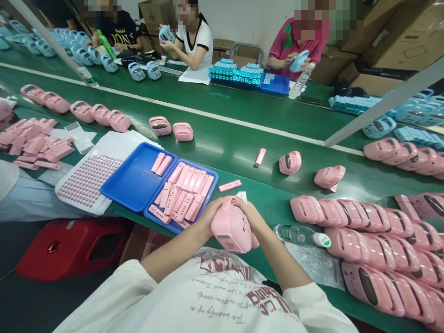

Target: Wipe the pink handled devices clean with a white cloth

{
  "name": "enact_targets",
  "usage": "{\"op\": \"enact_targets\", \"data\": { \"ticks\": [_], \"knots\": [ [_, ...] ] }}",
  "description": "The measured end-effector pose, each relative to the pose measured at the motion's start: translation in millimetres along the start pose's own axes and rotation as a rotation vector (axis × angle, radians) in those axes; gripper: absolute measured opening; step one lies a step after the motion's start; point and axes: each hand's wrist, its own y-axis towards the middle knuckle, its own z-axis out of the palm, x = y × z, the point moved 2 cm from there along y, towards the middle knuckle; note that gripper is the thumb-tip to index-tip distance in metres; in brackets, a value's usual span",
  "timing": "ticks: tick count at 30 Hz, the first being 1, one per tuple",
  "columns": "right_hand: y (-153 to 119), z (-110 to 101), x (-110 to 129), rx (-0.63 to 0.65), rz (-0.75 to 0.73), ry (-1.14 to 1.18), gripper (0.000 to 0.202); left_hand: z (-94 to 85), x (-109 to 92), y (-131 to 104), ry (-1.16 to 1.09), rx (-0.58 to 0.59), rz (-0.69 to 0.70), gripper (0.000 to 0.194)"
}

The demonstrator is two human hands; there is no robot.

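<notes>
Close to my chest I hold a glossy pink plastic housing with a loop handle, tilted. My left hand grips its left side, and my right hand is wrapped round its far right side. A white scrap, cloth or paper, sticks up by my right fingers; how it is held is hidden. Just beyond my hands lies a pink stick-shaped part with small dark marks. To the left, a blue tray holds a pile of such parts, beside a second blue tray with two of them.
Rows of pink housings and a plastic bottle stand at right. More pink housings lie on the green belt. A sticker sheet and red stool are left. Across, several people handle blue housings.
</notes>
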Motion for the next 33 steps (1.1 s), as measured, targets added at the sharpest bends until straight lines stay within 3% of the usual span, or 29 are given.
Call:
{"op": "enact_targets", "data": {
  "ticks": [3,5,7,9,11,14,18,21,25,28,33],
  "knots": [
    [6.4,-3.4,5.3,-0.026,-0.02,0.012,0.061,-8.6,-4.9,2.7,0.143,-0.031,0.121,0.03],
    [12.6,-7.3,13.2,-0.036,-0.06,-0.018,0.061,-21.4,-13.9,10.0,0.273,-0.104,0.28,0.027],
    [24.0,-14.0,27.3,-0.109,-0.163,-0.128,0.056,-40.5,-27.3,21.6,0.584,-0.23,0.45,0.027],
    [44.1,-23.0,45.9,-0.261,-0.255,-0.295,0.049,-62.4,-41.0,35.4,1.011,-0.362,0.526,0.032],
    [74.8,-32.0,64.7,-0.394,-0.279,-0.472,0.042,-83.4,-51.5,47.7,1.277,-0.479,0.509,0.034],
    [135.0,-43.6,86.2,-0.444,-0.243,-0.626,0.032,-102.4,-58.1,59.1,1.479,-0.605,0.437,0.035],
    [206.0,-57.9,96.6,-0.51,-0.173,-0.665,0.026,-102.5,-53.4,69.7,1.672,-0.699,0.346,0.03],
    [235.5,-65.1,91.7,-0.555,-0.11,-0.658,0.025,-97.6,-48.5,81.7,1.738,-0.734,0.31,0.038],
    [249.4,-68.2,82.7,-0.566,-0.071,-0.608,0.026,-97.9,-46.4,101.2,1.743,-0.748,0.274,0.056],
    [246.3,-73.1,84.1,-0.574,-0.085,-0.525,0.023,-101.1,-48.9,107.9,1.718,-0.707,0.275,0.053],
    [206.8,-82.2,91.0,-0.645,-0.193,-0.28,0.027,-89.0,-53.0,80.9,1.683,-0.496,0.397,0.045]
  ]
}}
